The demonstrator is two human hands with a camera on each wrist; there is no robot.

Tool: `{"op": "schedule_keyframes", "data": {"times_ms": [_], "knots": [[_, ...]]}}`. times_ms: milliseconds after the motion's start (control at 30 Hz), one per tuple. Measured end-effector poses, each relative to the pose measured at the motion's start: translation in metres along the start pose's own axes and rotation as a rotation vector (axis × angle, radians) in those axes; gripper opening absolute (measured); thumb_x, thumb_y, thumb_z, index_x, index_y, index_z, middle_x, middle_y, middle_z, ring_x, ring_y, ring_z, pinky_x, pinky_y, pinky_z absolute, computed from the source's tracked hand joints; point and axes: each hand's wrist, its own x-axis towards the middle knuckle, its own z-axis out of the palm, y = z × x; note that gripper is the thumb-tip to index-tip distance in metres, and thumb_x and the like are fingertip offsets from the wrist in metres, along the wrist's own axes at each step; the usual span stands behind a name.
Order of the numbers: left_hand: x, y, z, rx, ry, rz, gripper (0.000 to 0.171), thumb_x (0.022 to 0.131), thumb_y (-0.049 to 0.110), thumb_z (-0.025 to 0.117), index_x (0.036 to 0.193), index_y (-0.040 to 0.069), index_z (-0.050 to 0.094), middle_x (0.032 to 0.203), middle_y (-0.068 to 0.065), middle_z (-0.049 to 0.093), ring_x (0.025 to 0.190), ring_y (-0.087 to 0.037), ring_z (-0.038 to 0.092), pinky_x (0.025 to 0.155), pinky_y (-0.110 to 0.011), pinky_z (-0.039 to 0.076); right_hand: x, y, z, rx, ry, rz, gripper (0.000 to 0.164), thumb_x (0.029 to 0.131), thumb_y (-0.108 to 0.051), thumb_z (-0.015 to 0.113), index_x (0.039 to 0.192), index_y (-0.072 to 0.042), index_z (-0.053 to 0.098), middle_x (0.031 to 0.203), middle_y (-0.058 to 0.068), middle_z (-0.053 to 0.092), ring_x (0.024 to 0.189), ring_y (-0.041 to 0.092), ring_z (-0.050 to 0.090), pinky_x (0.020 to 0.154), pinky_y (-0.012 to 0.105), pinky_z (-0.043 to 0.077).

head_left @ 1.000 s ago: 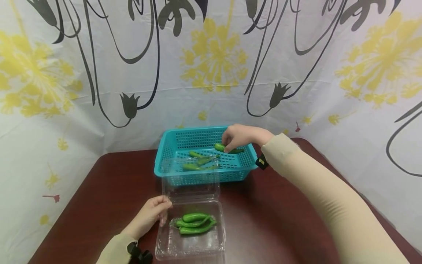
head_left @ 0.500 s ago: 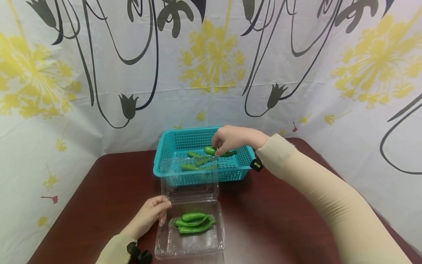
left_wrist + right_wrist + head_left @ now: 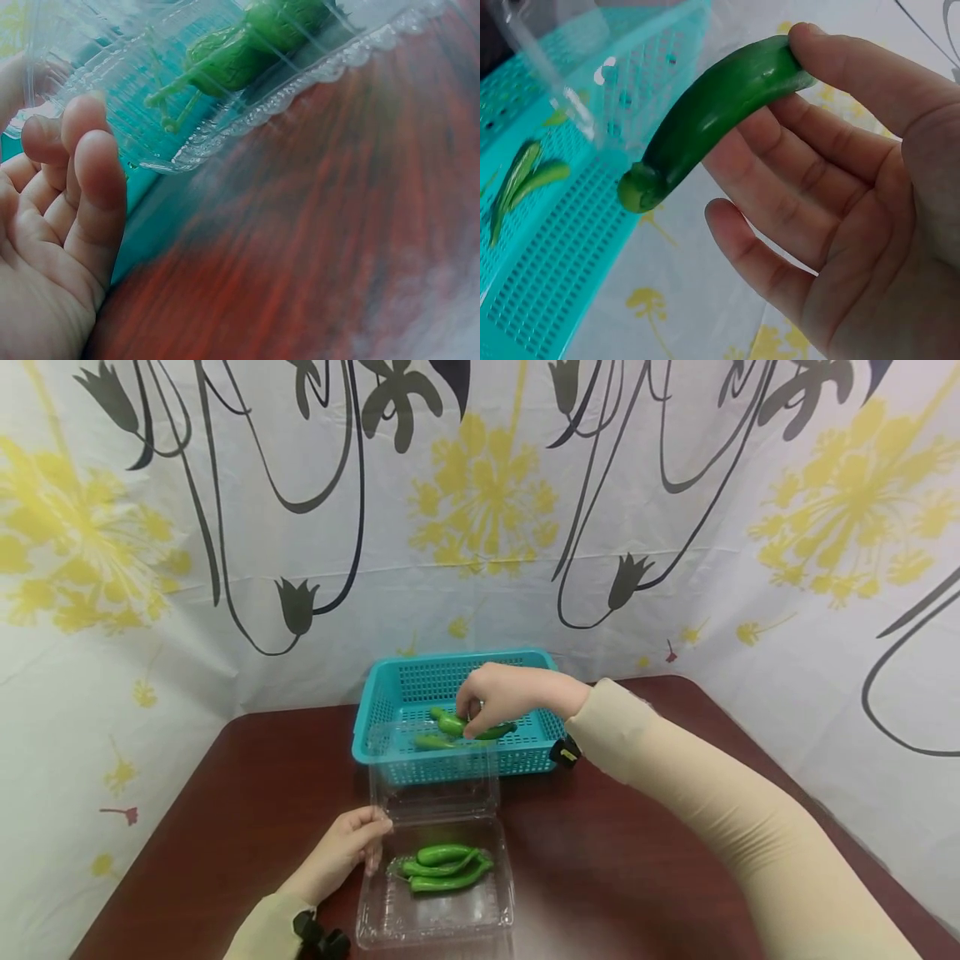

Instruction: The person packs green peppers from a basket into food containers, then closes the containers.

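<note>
Green pepper [image 3: 720, 112] is in the right hand [image 3: 498, 697], and this hand is above the blue basket [image 3: 386, 693]. The thumb and the fingers pinch the pepper near one end, as the right wrist view shows; its other end sticks out free, and the little finger stands apart from it. More green peppers [image 3: 540, 180] lie on the bottom of the basket, some of them seen through clear plastic.

Nearer to the person, a clear box [image 3: 386, 914] stands open on the dark red table [image 3: 637, 868]. Its lid [image 3: 435, 797] is raised at the basket side and covers part of the basket's front in the head view; whether they touch, I cannot tell. Three peppers [image 3: 450, 883] lie close together inside the box. The left hand [image 3: 345, 843] pinches the left edge of the box, near the hinge, between thumb and fingers. Behind the basket hangs a white cloth [image 3: 510, 606] with yellow and grey flowers.
</note>
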Motion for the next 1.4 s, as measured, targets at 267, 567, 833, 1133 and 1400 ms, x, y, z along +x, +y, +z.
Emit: {"op": "schedule_keyframes", "data": {"times_ms": [267, 567, 833, 1133, 1400], "knots": [[-0.001, 0.000, -0.001, 0.004, -0.018, 0.019, 0.029, 0.098, 0.020, 0.058, 0.091, -0.007, 0.053, 0.057, 0.000, 0.048, 0.046, -0.011, 0.050, 0.048, -0.026, 0.048, 0.010, -0.014, 0.016, 0.018, -0.026, -0.015, 0.027, 0.090, -0.019, 0.071, 0.070, -0.016, 0.052, 0.057, -0.006, 0.028, 0.054, 0.011, 0.020, 0.058, 0.026, 0.028], [-0.002, 0.000, -0.002, 0.006, -0.029, 0.038, 0.029, 0.098, 0.018, 0.057, 0.089, -0.009, 0.051, 0.056, 0.001, 0.046, 0.046, -0.012, 0.050, 0.049, -0.027, 0.048, 0.023, -0.032, 0.042, -0.006, -0.050, -0.042, 0.040, 0.089, -0.016, 0.071, 0.062, -0.018, 0.041, 0.057, -0.007, 0.021, 0.053, 0.009, 0.015, 0.056, 0.026, 0.025], [-0.001, 0.001, -0.002, 0.005, -0.013, -0.020, 0.032, 0.097, 0.025, 0.059, 0.089, -0.005, 0.053, 0.058, -0.002, 0.047, 0.047, -0.015, 0.050, 0.051, -0.029, 0.049, 0.034, -0.045, 0.074, -0.063, -0.071, -0.033, 0.031, 0.084, -0.019, 0.075, 0.063, -0.017, 0.052, 0.057, -0.011, 0.040, 0.049, 0.003, 0.031, 0.051, 0.018, 0.034], [0.001, 0.002, -0.002, 0.019, -0.012, -0.018, 0.028, 0.099, 0.022, 0.056, 0.090, -0.005, 0.054, 0.058, -0.002, 0.048, 0.047, -0.015, 0.050, 0.050, -0.029, 0.049, 0.033, -0.055, 0.106, -0.072, -0.091, 0.017, 0.009, 0.081, -0.021, 0.077, 0.084, -0.014, 0.071, 0.073, -0.013, 0.062, 0.061, 0.000, 0.057, 0.057, 0.014, 0.048], [0.000, 0.003, 0.000, 0.023, 0.007, -0.025, 0.029, 0.098, 0.019, 0.057, 0.089, -0.008, 0.051, 0.056, -0.002, 0.047, 0.047, -0.015, 0.049, 0.050, -0.028, 0.048, 0.029, -0.063, 0.129, -0.076, -0.110, 0.046, 0.011, 0.079, -0.022, 0.078, 0.084, -0.014, 0.072, 0.069, -0.013, 0.061, 0.055, -0.001, 0.055, 0.052, 0.015, 0.046]]}}
